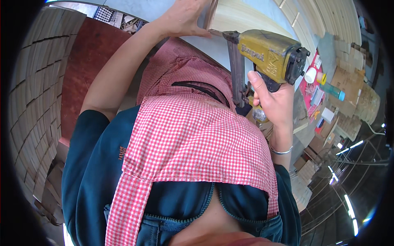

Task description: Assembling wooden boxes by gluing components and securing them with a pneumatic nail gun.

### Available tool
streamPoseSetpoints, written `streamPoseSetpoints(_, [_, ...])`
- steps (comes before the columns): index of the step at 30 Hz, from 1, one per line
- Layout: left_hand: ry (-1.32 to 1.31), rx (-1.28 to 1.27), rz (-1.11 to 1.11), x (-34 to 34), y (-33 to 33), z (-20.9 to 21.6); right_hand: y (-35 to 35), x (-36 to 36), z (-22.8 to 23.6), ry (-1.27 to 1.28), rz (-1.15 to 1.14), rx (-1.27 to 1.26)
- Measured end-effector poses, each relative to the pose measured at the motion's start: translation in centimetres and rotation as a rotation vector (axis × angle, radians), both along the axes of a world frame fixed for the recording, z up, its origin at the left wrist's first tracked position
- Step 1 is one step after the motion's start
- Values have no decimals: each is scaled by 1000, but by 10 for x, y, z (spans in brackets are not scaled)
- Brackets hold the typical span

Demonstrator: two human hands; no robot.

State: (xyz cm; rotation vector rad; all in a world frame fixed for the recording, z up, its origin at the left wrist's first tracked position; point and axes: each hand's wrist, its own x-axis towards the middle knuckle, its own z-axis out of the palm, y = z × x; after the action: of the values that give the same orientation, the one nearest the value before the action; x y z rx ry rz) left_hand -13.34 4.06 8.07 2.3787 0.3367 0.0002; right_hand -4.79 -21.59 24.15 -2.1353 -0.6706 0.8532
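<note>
So the right hand (275,102) has its grip wrapped around the handle of a yellow nail gun (266,55), thumb pointing up, with a metal bangle (281,152) on that wrist. The gun is at the near edge of the desk (205,47), nose pointing left, and its long dark magazine (236,67) runs down toward the apron (197,135), which is red-and-white check over a dark teal top (90,164). Left hand (184,18) is up by the nose, thumb stuck out with its tip right next to it; the fingers run out of view at the top, so I honestly can't say if that grip is closed on anything. Just beside it there's a narrow wood strip (211,12), then a pale board (236,18) on the desk. Further right are more slats (322,18) and a blue-capped bottle (332,91). Big wood stack (41,78) off to the left.
</note>
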Motion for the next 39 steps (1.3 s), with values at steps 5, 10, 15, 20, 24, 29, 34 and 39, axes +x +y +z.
streamPoseSetpoints(5, [-14,-7,-20,2,-7,10,0,-1,1,-15,14,-2])
streamPoseSetpoints(10, [21,-77,-26,5,-7,-4,5,-9,4,48,-52,-55])
streamPoseSetpoints(15, [-30,-38,-29,5,-6,5,5,-15,4,82,-119,-32])
streamPoseSetpoints(20, [-40,-28,-23,4,-6,8,10,-13,4,92,-134,-17])
streamPoseSetpoints(24, [-142,-1,-16,-6,4,-14,22,-24,-11,71,-134,-19])
streamPoseSetpoints(29, [-291,-10,-32,-23,23,-40,45,-39,-25,8,-109,-25])
streamPoseSetpoints(34, [-367,10,-19,-30,27,-49,71,-31,-26,-47,-40,-51])
streamPoseSetpoints(39, [-413,74,23,-32,28,-51,90,-22,-26,-79,29,-102])
